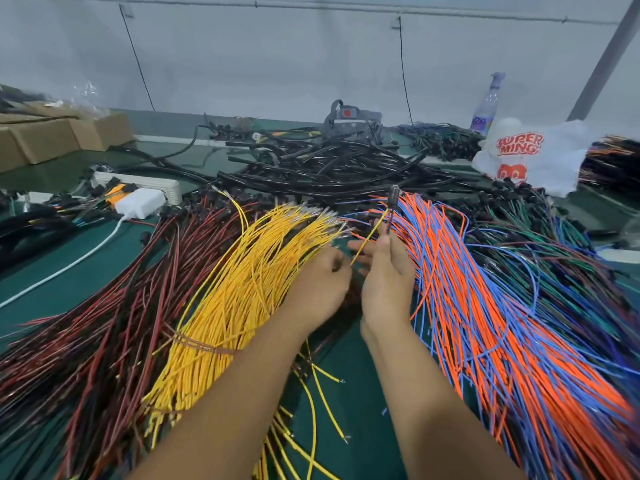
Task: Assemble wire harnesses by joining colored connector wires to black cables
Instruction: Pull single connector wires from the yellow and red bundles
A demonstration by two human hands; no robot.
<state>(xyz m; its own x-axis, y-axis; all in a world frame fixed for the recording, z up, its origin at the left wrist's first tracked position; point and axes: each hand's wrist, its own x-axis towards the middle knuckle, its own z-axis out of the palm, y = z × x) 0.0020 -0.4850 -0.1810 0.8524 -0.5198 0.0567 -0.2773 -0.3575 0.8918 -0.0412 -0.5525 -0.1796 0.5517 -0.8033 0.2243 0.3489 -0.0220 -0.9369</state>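
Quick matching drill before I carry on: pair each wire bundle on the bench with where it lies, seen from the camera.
Things:
1. yellow wire bundle
2. orange and blue wire bundle
3. red and black wire bundle
4. black cable pile

Places:
A. far side, beyond the hands
B. far left
C. right of the right hand
D. under the left hand

Pairs: 1-D, 2-C, 3-B, 4-A

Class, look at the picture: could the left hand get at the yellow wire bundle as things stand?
Probably yes: the left hand hovers right at the bundle's upper end, with nothing lying over the yellow wires there.
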